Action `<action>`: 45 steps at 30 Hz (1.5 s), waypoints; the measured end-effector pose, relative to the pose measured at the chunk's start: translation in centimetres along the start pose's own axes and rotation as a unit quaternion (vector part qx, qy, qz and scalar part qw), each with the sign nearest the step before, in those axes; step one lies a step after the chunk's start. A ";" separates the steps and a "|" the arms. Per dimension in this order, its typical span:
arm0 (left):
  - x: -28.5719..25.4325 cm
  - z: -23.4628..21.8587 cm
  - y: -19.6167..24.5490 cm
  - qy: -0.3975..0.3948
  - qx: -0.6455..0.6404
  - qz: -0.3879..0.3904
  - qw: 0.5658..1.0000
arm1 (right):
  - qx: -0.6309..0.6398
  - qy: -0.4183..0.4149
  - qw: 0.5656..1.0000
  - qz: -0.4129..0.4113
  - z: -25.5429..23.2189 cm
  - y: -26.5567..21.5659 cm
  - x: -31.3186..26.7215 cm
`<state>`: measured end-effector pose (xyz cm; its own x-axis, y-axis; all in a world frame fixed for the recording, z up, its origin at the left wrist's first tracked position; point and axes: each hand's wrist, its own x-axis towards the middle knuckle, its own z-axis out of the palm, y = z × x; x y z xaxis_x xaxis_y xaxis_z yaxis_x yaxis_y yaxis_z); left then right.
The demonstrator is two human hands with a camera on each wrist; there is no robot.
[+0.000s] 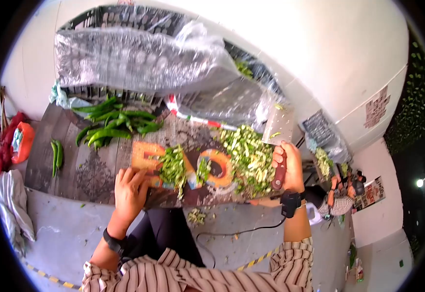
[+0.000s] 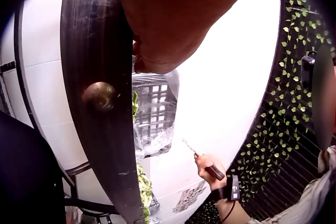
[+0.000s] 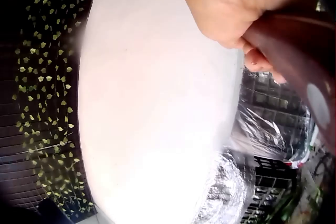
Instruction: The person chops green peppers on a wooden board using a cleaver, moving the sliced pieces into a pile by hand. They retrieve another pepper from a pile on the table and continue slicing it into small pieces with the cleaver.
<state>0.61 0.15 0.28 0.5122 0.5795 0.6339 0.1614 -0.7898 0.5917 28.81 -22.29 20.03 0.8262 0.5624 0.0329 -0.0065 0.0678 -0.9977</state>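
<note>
My right hand [image 1: 290, 168] grips the dark red handle of a cleaver [image 1: 278, 121], raised at the right end of the table. Its broad blade points away from me, with green bits stuck to it. In the left wrist view the cleaver handle [image 2: 214, 172] shows in that same fist. My left hand [image 1: 130, 190] rests at the table's near edge, fingers on the orange lettered board [image 1: 142, 152]. A small heap of chopped green peppers [image 1: 173, 168] lies just right of its fingertips. A larger chopped heap [image 1: 246, 160] lies beside the right hand.
Whole long green peppers [image 1: 110, 129] are piled on the left of the wooden table [image 1: 88, 168], with two more peppers [image 1: 56, 155] farther left. Behind stand black crates [image 1: 166, 22] draped in clear plastic [image 1: 139, 61]. Chopped bits [image 1: 196, 215] lie on the floor. Another person [image 1: 341, 199] works at far right.
</note>
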 end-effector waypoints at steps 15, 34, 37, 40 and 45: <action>0.0 0.1 0.2 -0.053 0.037 0.005 0.998 | 0.038 -0.026 0.979 0.198 -0.8 13.0 -10.1; 8.4 5.7 -0.6 -0.370 0.053 0.014 0.927 | 0.070 -0.191 0.955 0.217 6.7 16.5 -6.4; 9.4 6.4 -0.2 -0.435 0.057 -0.027 0.898 | 0.063 -0.204 0.951 0.223 8.4 16.6 -6.3; 9.8 7.2 -0.1 -0.434 0.066 -0.014 0.898 | 0.065 -0.207 0.950 0.224 9.6 17.0 -6.2; 10.4 6.8 1.6 -0.393 0.034 -0.017 0.919 | 0.156 -0.191 0.936 0.252 9.7 18.0 -5.8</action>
<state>11.92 3.51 4.43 0.9524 0.3016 0.0444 0.2277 -0.8005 0.5544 18.39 -16.32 2.45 0.4138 0.8367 -0.3587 -0.5536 -0.0815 -0.8288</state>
